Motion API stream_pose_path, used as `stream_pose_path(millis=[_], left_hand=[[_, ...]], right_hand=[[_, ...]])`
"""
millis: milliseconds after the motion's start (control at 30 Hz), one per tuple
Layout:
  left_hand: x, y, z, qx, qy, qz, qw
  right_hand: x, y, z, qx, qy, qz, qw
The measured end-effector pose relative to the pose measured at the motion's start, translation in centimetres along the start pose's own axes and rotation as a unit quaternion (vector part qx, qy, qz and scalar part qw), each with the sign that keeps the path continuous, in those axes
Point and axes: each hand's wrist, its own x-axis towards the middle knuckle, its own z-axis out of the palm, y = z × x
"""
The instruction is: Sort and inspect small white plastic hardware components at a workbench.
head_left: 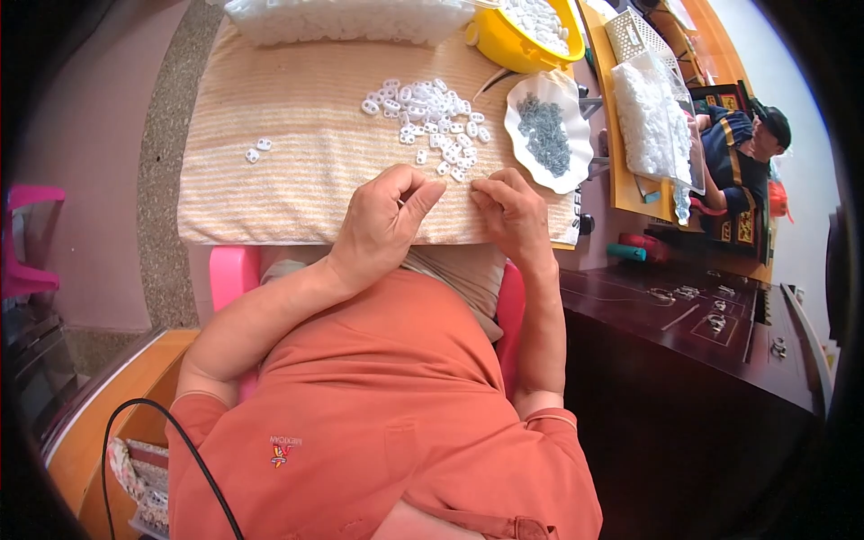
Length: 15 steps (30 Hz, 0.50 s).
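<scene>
My left hand is over the near edge of the towel-covered table, thumb and forefinger pinched together. Facing it, a short gap away, my right hand also has its fingertips pinched. Whatever either pinch holds is too small or too hidden to name. Just beyond my fingers lies a loose pile of small white oval plastic pieces with holes in them. A few similar white pieces sit apart at the left. Beside my right hand stands a white scalloped dish holding many tiny grey parts.
Along the far edge are a clear container of white pieces and a yellow bowl of white parts. A thin dark tool lies near the dish. Another person sits at the right, by a clear box of white pieces.
</scene>
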Motion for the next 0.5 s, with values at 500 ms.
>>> stream_pose_path(millis=[500], left_hand=[[0.0,-0.1,0.0,-0.013,-0.006,-0.002,1.000]], right_hand=[[-0.3,-1.4,-0.1,-0.159,-0.052,-0.008,0.986]])
